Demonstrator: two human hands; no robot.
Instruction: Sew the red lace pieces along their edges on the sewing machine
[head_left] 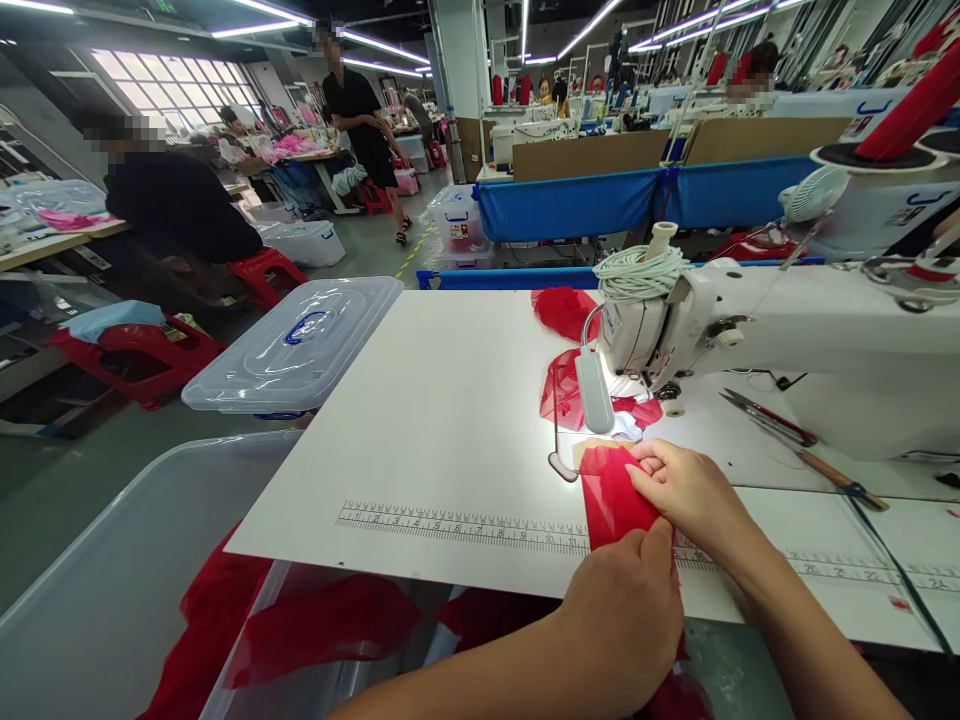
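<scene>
A strip of sheer red fabric (611, 495) lies in front of the needle area of a white sewing machine (675, 330) and hangs over the table's front edge. My left hand (626, 610) is closed on the fabric near that edge, thumb on top. Further up, my right hand (686, 490) pinches the fabric's right side close to the presser foot. Behind the grey lamp-like part (595, 390), more red fabric (562, 385) rests on the table. The needle itself is hidden.
Scissors (772, 418) and a wooden-handled tool (840, 480) lie right of my hands. A ruler scale (465, 525) runs along the table (420, 420). At left stand an open plastic bin (150, 500) and a lidded box (300, 340). A person (360, 120) stands in the aisle.
</scene>
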